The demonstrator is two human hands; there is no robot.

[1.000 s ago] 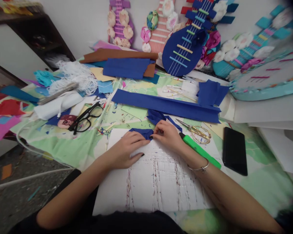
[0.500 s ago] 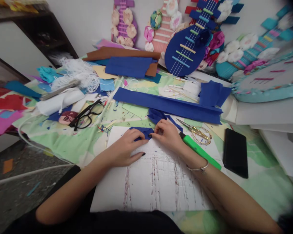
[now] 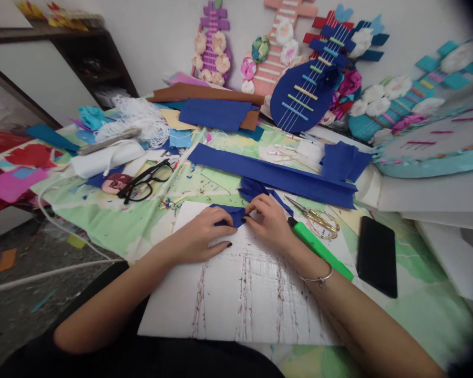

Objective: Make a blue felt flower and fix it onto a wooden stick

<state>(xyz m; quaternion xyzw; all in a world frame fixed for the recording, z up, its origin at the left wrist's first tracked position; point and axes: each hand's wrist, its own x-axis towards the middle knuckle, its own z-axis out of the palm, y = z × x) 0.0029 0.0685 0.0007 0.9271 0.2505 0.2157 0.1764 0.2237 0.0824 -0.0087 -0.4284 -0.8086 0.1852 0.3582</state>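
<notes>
Paper [image 3: 235, 213], blue and creased, lies at both hands' fingertips: the right hand [image 3: 270, 224] pinches its edge, while the left hand [image 3: 200, 235] rests over it, fingers gently curved, thumb apart. Beneath both, a white board [image 3: 220, 307] bears rough, dark-streaked ridges. Fingers cover much of the blue folds; the right forearm [image 3: 350, 315] hides the board's right side.

left hand [image 3: 205, 233] partly hides the folded blue paper [image 3: 235, 215] — creases unclear
</notes>
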